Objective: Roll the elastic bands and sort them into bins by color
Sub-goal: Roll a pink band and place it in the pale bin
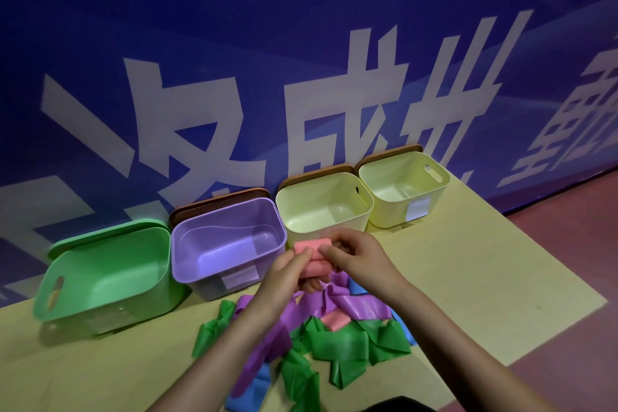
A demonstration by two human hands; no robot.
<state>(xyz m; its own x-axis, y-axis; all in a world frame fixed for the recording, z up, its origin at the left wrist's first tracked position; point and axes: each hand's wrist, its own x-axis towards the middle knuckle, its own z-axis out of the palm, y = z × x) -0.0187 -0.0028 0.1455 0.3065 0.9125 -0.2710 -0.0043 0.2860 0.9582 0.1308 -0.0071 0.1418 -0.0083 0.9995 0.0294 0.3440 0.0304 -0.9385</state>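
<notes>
Pink band, partly rolled, sits above the loose band pile, pinched between thumb and curled fingers of the left hand and right hand. Rolling well probably means keeping both pinches tight and edges aligned so the coil stays even.

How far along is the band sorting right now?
Early. All four bins look empty: green bin, purple bin and the two yellow bins. In hand: both hands, left and right, hold a pink band, mostly rolled. Left: the loose pile of green, purple, blue and pink bands on the table.
</notes>
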